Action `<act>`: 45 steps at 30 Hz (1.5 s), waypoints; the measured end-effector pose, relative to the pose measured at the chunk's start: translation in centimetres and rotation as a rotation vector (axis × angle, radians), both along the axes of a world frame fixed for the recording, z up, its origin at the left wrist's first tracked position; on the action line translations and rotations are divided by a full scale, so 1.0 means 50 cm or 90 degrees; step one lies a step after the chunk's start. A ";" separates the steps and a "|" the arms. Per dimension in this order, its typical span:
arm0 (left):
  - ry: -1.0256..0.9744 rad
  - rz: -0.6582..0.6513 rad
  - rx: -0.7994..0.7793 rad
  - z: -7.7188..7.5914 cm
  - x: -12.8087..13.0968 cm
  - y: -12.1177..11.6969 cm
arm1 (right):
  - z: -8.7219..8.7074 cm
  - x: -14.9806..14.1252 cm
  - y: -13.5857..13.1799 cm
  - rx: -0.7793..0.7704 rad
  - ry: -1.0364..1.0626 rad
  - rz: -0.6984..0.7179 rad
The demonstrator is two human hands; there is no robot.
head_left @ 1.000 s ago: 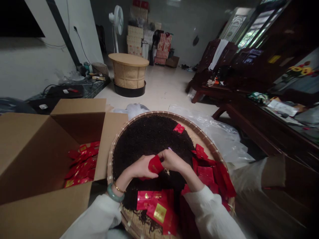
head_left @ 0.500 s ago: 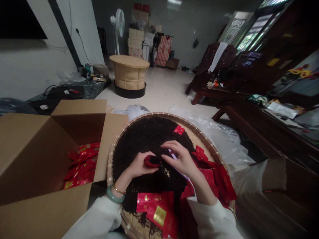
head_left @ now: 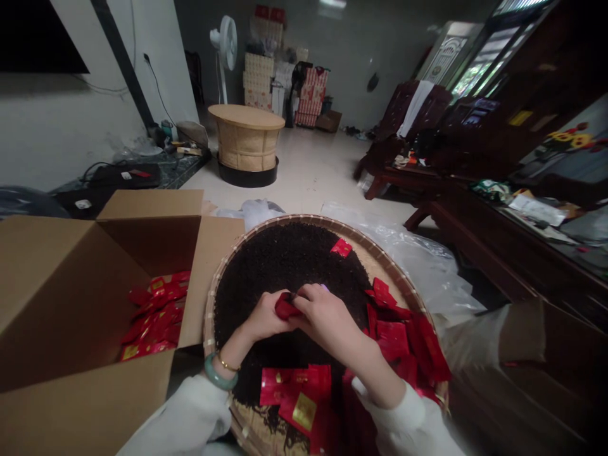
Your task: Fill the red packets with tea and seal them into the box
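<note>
Over a round woven bamboo tray (head_left: 212,297), my left hand (head_left: 266,316) is wrapped round a small red packet (head_left: 286,306) with its mouth up. My right hand (head_left: 323,315) has come against the packet's mouth, its fingertips pressed together there and partly hidden. A bit of a lavender, stick-like thing (head_left: 325,287) shows by the right fingers; most of it is covered. Beneath both hands spreads a heap of dark loose leaves (head_left: 285,259), like tea. Flat red packets (head_left: 304,405) with gold print lie at the tray's near side, and more red packets (head_left: 394,339) at its right.
An open cardboard box (head_left: 85,304) at left holds several red packets (head_left: 159,313). One red packet (head_left: 341,247) lies at the tray's far side. Clear plastic sheeting (head_left: 413,253) and another carton (head_left: 517,335) are at right. A woven drum-shaped stand (head_left: 247,145) is beyond.
My right hand has moved left and closed onto the packet's mouth, from just apart with fingers spread. The lavender thing is now mostly covered. My left hand has stayed in place with the packet.
</note>
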State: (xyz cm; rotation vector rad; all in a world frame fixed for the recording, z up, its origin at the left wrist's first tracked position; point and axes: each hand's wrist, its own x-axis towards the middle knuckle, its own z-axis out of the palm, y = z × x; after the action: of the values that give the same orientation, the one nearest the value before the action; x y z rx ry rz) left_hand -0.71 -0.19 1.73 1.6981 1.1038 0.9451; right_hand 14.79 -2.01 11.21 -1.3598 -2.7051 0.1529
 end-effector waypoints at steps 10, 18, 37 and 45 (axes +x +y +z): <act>-0.099 -0.034 -0.160 0.020 0.008 0.000 | -0.046 0.030 0.033 -0.148 0.244 -0.013; -0.218 -0.046 -0.242 0.016 0.006 0.007 | -0.121 0.030 0.040 -0.209 0.631 -0.247; -0.272 -0.005 -0.315 0.013 0.006 0.012 | -0.131 0.013 0.033 -0.318 0.766 -0.342; -0.397 -0.151 -0.473 0.017 0.021 -0.007 | -0.138 0.020 0.039 -0.328 0.747 -0.362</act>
State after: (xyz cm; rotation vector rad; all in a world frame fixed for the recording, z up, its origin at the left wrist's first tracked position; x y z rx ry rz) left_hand 0.34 -0.56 2.57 0.8150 0.6782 0.7060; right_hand 15.78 -0.06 4.31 -1.4002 -1.3030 1.1908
